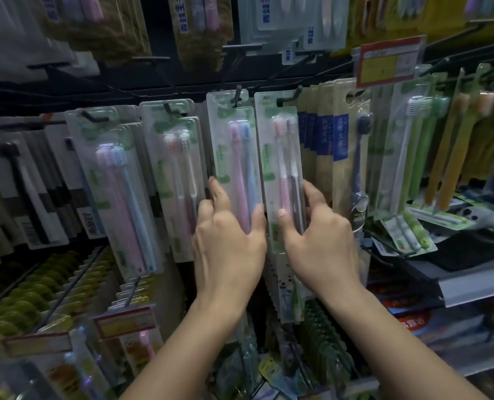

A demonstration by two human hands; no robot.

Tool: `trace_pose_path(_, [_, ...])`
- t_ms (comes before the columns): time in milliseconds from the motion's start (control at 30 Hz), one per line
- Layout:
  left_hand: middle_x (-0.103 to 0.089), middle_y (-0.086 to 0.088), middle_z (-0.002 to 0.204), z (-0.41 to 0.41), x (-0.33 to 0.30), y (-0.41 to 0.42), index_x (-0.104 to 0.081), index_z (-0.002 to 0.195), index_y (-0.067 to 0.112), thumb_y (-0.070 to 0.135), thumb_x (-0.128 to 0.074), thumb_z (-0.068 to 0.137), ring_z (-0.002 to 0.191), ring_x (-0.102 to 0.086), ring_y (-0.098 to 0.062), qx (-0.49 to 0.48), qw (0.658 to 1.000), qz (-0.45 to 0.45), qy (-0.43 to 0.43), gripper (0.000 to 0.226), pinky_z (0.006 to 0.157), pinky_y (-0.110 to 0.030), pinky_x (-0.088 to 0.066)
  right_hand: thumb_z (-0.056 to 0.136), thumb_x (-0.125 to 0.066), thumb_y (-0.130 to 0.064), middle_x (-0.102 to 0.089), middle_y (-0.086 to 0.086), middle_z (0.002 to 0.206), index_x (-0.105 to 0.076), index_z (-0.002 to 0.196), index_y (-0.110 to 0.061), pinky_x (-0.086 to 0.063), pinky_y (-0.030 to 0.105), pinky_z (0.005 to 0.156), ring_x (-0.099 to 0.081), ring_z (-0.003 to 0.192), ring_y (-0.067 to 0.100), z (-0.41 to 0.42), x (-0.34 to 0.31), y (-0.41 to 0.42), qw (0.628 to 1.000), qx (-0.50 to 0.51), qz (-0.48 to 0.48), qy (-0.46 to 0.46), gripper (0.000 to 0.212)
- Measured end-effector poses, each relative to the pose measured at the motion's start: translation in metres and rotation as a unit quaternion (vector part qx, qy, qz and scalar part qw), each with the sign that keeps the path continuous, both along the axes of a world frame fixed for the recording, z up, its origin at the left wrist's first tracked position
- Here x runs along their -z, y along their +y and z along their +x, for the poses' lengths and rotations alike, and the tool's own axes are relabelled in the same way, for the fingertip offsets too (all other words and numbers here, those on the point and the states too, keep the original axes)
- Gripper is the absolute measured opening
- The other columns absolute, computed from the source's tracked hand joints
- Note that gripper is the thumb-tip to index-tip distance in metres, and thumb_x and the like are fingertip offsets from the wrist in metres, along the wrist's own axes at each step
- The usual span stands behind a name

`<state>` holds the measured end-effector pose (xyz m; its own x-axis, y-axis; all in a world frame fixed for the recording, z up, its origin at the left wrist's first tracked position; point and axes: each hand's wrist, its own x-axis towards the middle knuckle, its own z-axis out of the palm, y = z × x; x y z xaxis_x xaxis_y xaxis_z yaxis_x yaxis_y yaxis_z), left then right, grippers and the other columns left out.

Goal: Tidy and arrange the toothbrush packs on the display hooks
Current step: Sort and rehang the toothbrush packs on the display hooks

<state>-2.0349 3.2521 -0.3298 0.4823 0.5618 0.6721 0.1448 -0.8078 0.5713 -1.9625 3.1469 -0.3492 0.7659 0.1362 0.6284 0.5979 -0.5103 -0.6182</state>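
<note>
Clear blister packs of toothbrushes hang from black display hooks across the middle row. My left hand point(228, 235) grips the lower part of a pack with a pink and a blue brush point(237, 157), thumb on its right edge, fingers behind its left edge. That pack hangs on a hook point(237, 95). My right hand point(317, 232) grips the neighbouring pack with a pink and a dark brush point(283, 166), thumb on its front, fingers round its right edge. It hangs from the hook point(290, 96) beside the first.
Further packs hang to the left point(124, 192), point(176, 168) and kraft-paper packs to the right point(338, 157). A red price tag point(390, 60) sticks out at upper right. A shelf with loose packs point(407, 229) juts out at right. Lower hooks with price tags point(124, 321) project toward me.
</note>
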Motion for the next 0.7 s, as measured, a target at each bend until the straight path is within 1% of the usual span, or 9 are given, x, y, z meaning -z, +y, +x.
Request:
trace_pose_path(100, [-0.052, -0.011, 0.147, 0.009, -0.005, 0.003, -0.013, 0.167, 0.013, 0.056, -0.056, 0.102, 0.130, -0.055, -0.029, -0.003, 1.000, -0.008, 0.023, 0.090, 0.106, -0.036, -0.044, 0.101, -0.050, -0.056, -0.071, 0.010, 0.123, -0.031, 0.161, -0.032, -0.056, 0.041, 0.086, -0.068, 0.109, 0.031, 0.009, -0.007, 0.013, 1.000, 0.004, -0.016, 0.018, 0.067])
trace_pose_path(167, [-0.053, -0.011, 0.145, 0.014, -0.009, 0.003, -0.011, 0.168, 0.012, 0.057, -0.054, 0.102, 0.129, -0.056, -0.031, -0.010, 0.999, -0.006, 0.041, 0.090, 0.103, -0.041, -0.048, 0.100, -0.051, -0.054, -0.072, 0.012, 0.120, -0.033, 0.158, -0.031, -0.059, 0.044, 0.086, -0.069, 0.106, 0.033, 0.015, -0.009, 0.022, 1.000, 0.008, -0.014, 0.020, 0.065])
trace_pose_path(267, [-0.063, -0.013, 0.135, 0.024, -0.012, 0.003, -0.008, 0.167, 0.007, 0.053, -0.052, 0.103, 0.123, -0.063, -0.035, -0.040, 0.996, 0.007, 0.073, 0.090, 0.087, -0.042, -0.054, 0.101, -0.051, -0.052, -0.074, 0.012, 0.111, -0.036, 0.155, -0.029, -0.060, 0.049, 0.081, -0.071, 0.098, 0.037, 0.022, -0.010, 0.030, 0.999, 0.020, -0.022, 0.015, 0.061])
trace_pose_path(367, [-0.066, -0.013, 0.127, 0.039, -0.016, 0.006, -0.002, 0.167, 0.006, 0.052, -0.051, 0.104, 0.117, -0.065, -0.035, -0.061, 0.993, -0.004, 0.105, 0.092, 0.071, -0.037, -0.047, 0.103, -0.049, -0.050, -0.072, 0.014, 0.113, -0.033, 0.158, -0.027, -0.059, 0.048, 0.080, -0.069, 0.100, 0.039, 0.031, -0.011, 0.035, 0.999, 0.024, -0.038, 0.019, 0.061])
trace_pose_path(400, [-0.064, -0.013, 0.131, 0.044, -0.018, 0.007, 0.000, 0.167, 0.007, 0.052, -0.050, 0.105, 0.121, -0.063, -0.036, -0.064, 0.990, -0.016, 0.121, 0.092, 0.072, -0.038, -0.045, 0.103, -0.048, -0.050, -0.071, 0.015, 0.115, -0.031, 0.159, -0.027, -0.058, 0.048, 0.080, -0.068, 0.102, 0.040, 0.035, -0.013, 0.037, 0.998, 0.023, -0.045, 0.031, 0.062])
trace_pose_path(467, [-0.060, -0.015, 0.139, 0.052, -0.020, 0.012, 0.003, 0.167, 0.008, 0.050, -0.049, 0.106, 0.128, -0.058, -0.039, -0.067, 0.988, -0.034, 0.137, 0.091, 0.081, -0.045, -0.050, 0.103, -0.048, -0.050, -0.068, 0.016, 0.115, -0.032, 0.158, -0.028, -0.058, 0.048, 0.080, -0.067, 0.103, 0.040, 0.042, -0.017, 0.043, 0.997, 0.018, -0.049, 0.049, 0.061])
trace_pose_path(533, [-0.062, -0.017, 0.135, 0.058, -0.020, 0.018, 0.002, 0.166, 0.005, 0.048, -0.049, 0.106, 0.128, -0.059, -0.041, -0.065, 0.989, -0.026, 0.128, 0.090, 0.088, -0.050, -0.053, 0.101, -0.052, -0.050, -0.070, 0.014, 0.103, -0.040, 0.149, -0.026, -0.060, 0.048, 0.077, -0.069, 0.095, 0.039, 0.047, -0.018, 0.051, 0.999, 0.015, -0.040, 0.033, 0.055])
trace_pose_path(600, [-0.065, -0.018, 0.129, 0.062, -0.020, 0.023, 0.003, 0.166, 0.003, 0.045, -0.048, 0.108, 0.126, -0.060, -0.042, -0.061, 0.991, -0.023, 0.121, 0.088, 0.089, -0.050, -0.053, 0.100, -0.055, -0.050, -0.071, 0.011, 0.094, -0.044, 0.144, -0.023, -0.060, 0.047, 0.074, -0.070, 0.088, 0.039, 0.052, -0.019, 0.058, 0.999, 0.017, -0.040, 0.018, 0.052])
trace_pose_path(700, [-0.064, -0.018, 0.130, 0.073, -0.020, 0.031, 0.003, 0.166, 0.003, 0.042, -0.048, 0.108, 0.126, -0.060, -0.041, -0.065, 0.989, -0.040, 0.127, 0.086, 0.091, -0.048, -0.053, 0.101, -0.055, -0.051, -0.071, 0.012, 0.095, -0.041, 0.148, -0.021, -0.058, 0.045, 0.072, -0.070, 0.088, 0.039, 0.060, -0.022, 0.067, 0.997, 0.028, -0.061, 0.035, 0.057])
